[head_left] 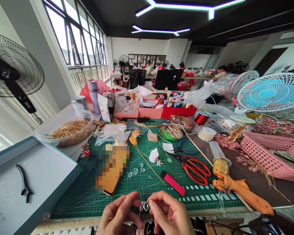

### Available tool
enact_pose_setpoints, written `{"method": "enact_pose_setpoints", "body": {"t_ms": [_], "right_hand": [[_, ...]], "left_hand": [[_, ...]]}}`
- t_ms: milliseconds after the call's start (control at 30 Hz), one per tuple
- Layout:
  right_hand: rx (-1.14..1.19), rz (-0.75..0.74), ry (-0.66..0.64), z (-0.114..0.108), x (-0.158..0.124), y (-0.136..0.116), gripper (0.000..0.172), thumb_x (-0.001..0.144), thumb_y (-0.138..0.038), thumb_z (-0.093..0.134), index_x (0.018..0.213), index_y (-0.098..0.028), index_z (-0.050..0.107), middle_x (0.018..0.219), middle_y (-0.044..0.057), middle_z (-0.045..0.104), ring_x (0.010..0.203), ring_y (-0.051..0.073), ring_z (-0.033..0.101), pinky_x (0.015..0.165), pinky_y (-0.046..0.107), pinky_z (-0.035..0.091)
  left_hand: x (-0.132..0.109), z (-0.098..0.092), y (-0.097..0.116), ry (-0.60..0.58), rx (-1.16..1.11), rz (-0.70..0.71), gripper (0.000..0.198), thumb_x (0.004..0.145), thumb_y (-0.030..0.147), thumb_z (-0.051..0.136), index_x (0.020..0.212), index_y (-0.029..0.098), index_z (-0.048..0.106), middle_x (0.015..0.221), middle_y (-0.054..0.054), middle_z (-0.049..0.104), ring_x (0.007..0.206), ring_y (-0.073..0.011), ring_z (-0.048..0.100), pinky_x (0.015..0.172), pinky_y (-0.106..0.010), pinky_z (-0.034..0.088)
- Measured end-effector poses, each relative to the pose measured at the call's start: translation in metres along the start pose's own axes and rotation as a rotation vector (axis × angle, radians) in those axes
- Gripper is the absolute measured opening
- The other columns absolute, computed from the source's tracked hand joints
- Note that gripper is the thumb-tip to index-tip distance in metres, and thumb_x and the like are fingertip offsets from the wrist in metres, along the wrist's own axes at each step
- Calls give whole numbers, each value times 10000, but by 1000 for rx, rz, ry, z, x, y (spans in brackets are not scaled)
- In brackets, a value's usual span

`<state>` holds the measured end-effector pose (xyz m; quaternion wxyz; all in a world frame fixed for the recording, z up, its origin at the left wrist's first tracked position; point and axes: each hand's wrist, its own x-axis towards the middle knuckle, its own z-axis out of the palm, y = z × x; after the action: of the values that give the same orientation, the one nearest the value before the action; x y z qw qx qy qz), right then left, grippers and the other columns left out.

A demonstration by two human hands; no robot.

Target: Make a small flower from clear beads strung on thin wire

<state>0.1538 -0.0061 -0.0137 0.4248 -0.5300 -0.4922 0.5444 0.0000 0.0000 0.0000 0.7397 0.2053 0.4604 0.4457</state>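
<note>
Your left hand (119,212) and right hand (169,212) grasp a clear crystal bead (144,206) between their fingertips, above the near edge of the green cutting mat (71,199).

The single view comes from a camera worn on the person's head, facing forward and tilted down along the work surface (64,225). The left hand (119,215) and right hand (168,212) sit very near the lens at 6 o'clock, cut off by the lower frame edge. A green cutting mat (142,192) fills the near middle, seen at a shallow angle. The wide lens takes in the tall windows (76,36) at 10 o'clock, ceiling lights (161,19) at 12 o'clock and distant desks (159,76) just above centre, well away from the camera.
</note>
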Motion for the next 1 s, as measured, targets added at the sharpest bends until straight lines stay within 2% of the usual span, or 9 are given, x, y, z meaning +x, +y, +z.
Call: {"method": "enact_pose_setpoints", "body": {"t_ms": [133,200,300,433,533,633,767,900,1000], "right_hand": [[-146,-112,-12,-5,1,-5,320,818,-487,548,769,-175,600,664,28,600,526,121,521,418,186,433],[-164,-116,0,-6,1,-9,310,807,-480,570,762,-174,599,659,30,601,563,137,543,440,196,450],[1,1,-22,-9,5,-15,368,790,-539,574,761,-172,590,631,-3,563,497,105,504,426,200,437],[162,172,-146,-14,12,-22,427,704,-571,648,787,-154,611,598,-36,521,395,61,421,343,179,352],[155,193,-225,-15,16,-26,377,664,-499,715,711,-140,613,489,-57,483,346,41,354,311,157,260],[193,180,-222,-14,16,-28,343,673,-466,719,672,-154,576,439,-81,441,345,37,313,323,156,223],[313,112,-153,-14,13,-31,359,693,-478,705,666,-165,531,542,-64,484,457,44,357,416,159,274],[438,65,-117,-14,5,-34,335,742,-455,679,694,-175,502,665,-26,562,616,83,477,602,204,391],[577,77,-138,-14,-2,-35,312,790,-440,653,720,-194,473,614,-50,522,568,92,491,580,235,406]], "left_hand": [[2,2,4,-184,184,-30,363,617,340,804,855,82,712,517,-23,668,436,-104,590,377,-172,486],[3,4,5,-219,192,-30,286,652,283,782,839,81,707,549,-14,664,439,-91,586,373,-163,490],[5,4,6,-218,168,-77,261,637,279,780,795,86,704,616,-19,676,387,-73,564,316,-154,460],[6,6,7,-239,190,-129,238,616,267,784,731,83,686,575,-26,680,321,-67,538,273,-151,435],[3,10,6,-257,234,-122,197,629,244,767,685,85,665,563,-25,678,312,-66,539,264,-141,425],[0,13,4,-257,278,-92,169,657,232,738,676,91,648,550,-7,663,304,-53,521,256,-126,407],[-3,13,-6,-257,317,-60,178,679,253,714,693,98,628,542,6,647,303,-48,501,270,-137,411],[-7,15,-18,-255,414,-59,217,692,329,690,701,137,590,553,13,645,322,-77,518,309,-181,417],[-7,15,-9,-240,800,98,228,748,368,628,681,153,658,561,-16,672,466,-142,607,451,-230,456]]}}
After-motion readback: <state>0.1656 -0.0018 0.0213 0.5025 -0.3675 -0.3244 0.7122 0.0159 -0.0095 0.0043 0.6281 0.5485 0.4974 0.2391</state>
